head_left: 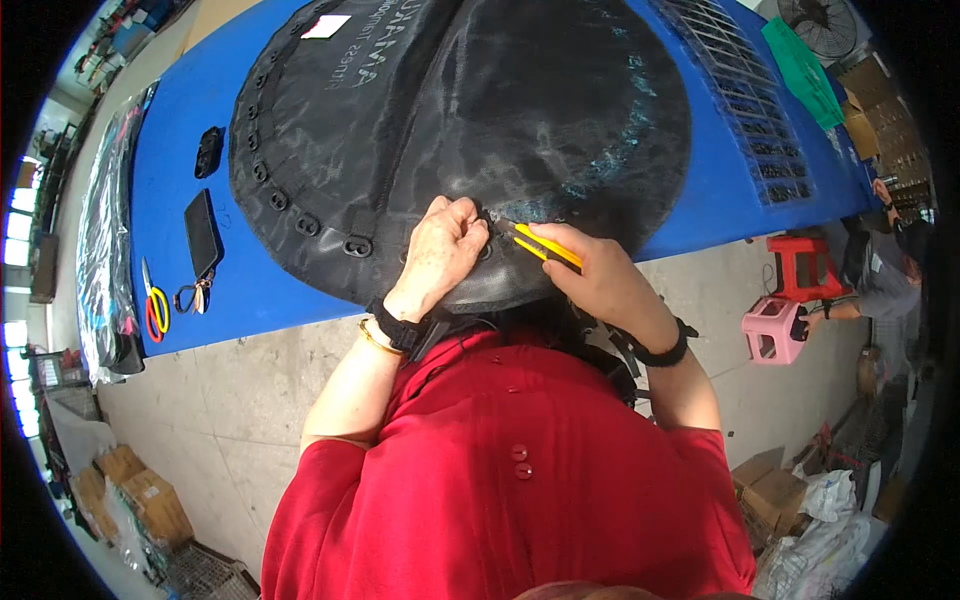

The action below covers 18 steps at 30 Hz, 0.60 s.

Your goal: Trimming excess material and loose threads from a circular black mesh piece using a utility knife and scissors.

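A round black mesh mat point(520, 110) with black plastic loops along its rim lies on a blue table point(165, 255). My left hand point(440, 250) is closed on the mat's near edge, fingertips pinching the fabric beside a loop. In my right hand point(605, 280) is a yellow and black utility knife point(543, 246), its tip pointing left at the spot by my left fingers. The blade's contact with the fabric is too small to make out. Pale blue-white marks run along the mat's right side, and a white paper label point(326, 26) rests at its far left.
Left of the mat lie scissors point(156, 308), a black phone point(203, 232) and a small black part point(208, 152). A plastic-wrapped bundle point(105, 240) lines the left end. Rows of black parts point(750, 110) lie right. Beyond stand red point(805, 268) and pink point(768, 332) stools, near another person's hand.
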{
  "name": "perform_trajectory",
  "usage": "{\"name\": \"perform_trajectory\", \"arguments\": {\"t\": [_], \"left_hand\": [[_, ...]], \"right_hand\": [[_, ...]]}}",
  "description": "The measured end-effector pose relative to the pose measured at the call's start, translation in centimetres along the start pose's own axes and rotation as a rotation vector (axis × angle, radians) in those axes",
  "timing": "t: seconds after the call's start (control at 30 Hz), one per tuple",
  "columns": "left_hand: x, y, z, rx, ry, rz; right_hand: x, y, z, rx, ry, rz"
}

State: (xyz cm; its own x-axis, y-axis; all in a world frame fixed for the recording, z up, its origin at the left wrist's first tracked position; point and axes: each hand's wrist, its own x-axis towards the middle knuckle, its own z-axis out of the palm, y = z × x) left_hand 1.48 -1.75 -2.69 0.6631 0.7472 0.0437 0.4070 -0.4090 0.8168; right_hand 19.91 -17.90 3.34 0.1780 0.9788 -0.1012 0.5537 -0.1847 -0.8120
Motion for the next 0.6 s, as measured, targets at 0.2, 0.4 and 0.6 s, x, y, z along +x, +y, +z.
{"name": "perform_trajectory", "arguments": {"t": [0.2, 0.4, 0.6], "left_hand": [[0.1, -0.3, 0.3, 0.01, 0.01, 0.018], [0.4, -1.0, 0.6, -0.085, -0.014, -0.058], [0.4, -1.4, 0.3, 0.024, 0.023, 0.036]], "right_hand": [[-1.4, 0.5, -0.9, -0.014, -0.005, -0.02], [-2.0, 0.4, -1.6, 0.023, -0.018, 0.102], [-2.5, 3.2, -2.1, 0.196, 0.061, 0.225]]}}
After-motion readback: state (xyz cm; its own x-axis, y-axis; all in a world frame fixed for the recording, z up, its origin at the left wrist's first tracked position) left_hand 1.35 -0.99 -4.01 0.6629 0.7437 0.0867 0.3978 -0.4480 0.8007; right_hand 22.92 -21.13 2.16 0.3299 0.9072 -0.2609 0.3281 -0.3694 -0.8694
